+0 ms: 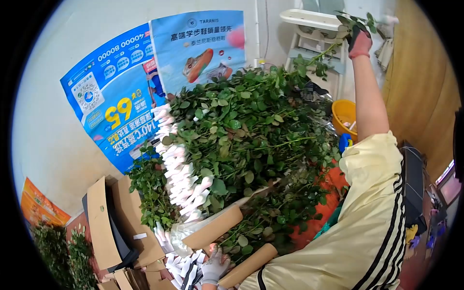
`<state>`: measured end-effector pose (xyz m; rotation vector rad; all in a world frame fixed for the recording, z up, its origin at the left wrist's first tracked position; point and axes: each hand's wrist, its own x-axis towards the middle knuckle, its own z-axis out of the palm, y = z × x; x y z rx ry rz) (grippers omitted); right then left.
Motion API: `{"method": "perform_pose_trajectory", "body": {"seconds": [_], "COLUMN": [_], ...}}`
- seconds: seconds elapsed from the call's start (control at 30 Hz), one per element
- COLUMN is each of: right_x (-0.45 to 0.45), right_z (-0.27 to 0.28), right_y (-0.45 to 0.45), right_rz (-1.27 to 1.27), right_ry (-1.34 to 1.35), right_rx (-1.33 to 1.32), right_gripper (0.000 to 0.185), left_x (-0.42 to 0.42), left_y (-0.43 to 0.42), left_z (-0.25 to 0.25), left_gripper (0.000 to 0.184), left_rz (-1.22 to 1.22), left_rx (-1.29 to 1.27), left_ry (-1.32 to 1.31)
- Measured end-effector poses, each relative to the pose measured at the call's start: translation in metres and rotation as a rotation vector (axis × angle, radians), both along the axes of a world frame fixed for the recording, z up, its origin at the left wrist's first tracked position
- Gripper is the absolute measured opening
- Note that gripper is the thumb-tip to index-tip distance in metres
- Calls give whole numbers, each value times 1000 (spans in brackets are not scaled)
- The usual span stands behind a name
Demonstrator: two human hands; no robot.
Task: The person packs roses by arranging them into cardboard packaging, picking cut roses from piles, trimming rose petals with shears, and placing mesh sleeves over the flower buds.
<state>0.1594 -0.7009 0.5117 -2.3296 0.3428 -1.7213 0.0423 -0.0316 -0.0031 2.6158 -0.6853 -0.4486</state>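
Note:
Raised at the upper right, my right hand (360,43), in a black and pinkish-red glove, is closed around a leafy rose stem (325,54). A pale, blurred tip (389,20) shows just right of that hand. Low in the view, my left hand (215,267), in a grey-white glove, rests beside loose white sleeves (180,265) with its fingers apart; nothing shows in it. A large heap of green rose stems (251,121) fills the middle. Their heads, wrapped in white sleeves (176,166), line its left side.
Cardboard edges (215,228) and a cardboard roll (249,266) border the heap's front. Opened boxes (102,222) stand at left. A yellow basin (342,113) and a white high chair (314,20) are behind. Blue posters (113,92) hang on the wall.

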Motion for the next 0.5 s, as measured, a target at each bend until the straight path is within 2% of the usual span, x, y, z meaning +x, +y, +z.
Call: {"method": "perform_pose_trajectory", "body": {"seconds": [0.07,0.13,0.2,0.23,0.27,0.3,0.33,0.37,0.4,0.43,0.47,0.5], "right_x": [-26,-3,12,2,-9,-26,-48,-68,-86,-98,-111,-119], "right_z": [-17,-61,-89,-89,-86,-83,-81,-79,-73,-72,-69,-69], "right_y": [-19,-21,5,3,0,-6,-12,-22,-13,-2,30,43], "right_rz": [-558,76,648,556,604,562,314,51,-422,-297,-170,43], "right_ry": [93,-186,-535,-482,-504,-417,-287,-223,-99,-194,-290,-351], "right_rx": [-267,226,482,422,481,352,69,-211,-638,-589,-538,-379], "right_gripper": [27,25,32,31,28,25,23,22,22,22,21,20], "left_x": [2,4,4,0,-5,-8,-8,-9,-9,-6,4,30], "left_y": [0,6,-1,1,5,3,3,2,0,-7,-16,-29], "left_z": [4,-7,32,46,63,99,138,174,206,240,268,281], "left_gripper": [73,74,72,69,66,66,61,57,47,41,42,51], "left_rz": [-8,-66,-34,-79,-119,-109,-114,-117,-161,-176,-148,-273], "left_rx": [36,-4,38,32,29,34,43,47,-201,-278,-280,-300], "left_ry": [6,-64,49,-53,-156,-158,3,165,69,21,-112,-510]}}
